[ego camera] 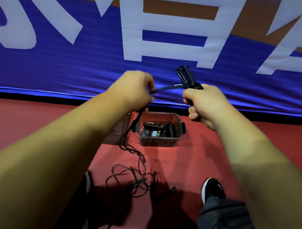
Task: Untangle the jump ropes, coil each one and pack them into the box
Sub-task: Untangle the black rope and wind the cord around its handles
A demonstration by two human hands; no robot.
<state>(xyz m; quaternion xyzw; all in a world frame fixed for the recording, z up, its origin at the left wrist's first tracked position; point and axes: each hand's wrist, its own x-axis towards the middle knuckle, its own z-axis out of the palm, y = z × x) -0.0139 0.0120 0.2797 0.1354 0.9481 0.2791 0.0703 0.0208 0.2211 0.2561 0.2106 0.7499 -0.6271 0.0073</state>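
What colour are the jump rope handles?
The handles are black; head view shows them best.

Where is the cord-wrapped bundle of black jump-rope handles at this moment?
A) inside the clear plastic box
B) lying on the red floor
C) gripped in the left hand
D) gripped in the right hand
D: the right hand grips the cord-wrapped bundle of black jump-rope handles, held up outside the clear plastic box, while the left hand pinches the black cord leading from it.
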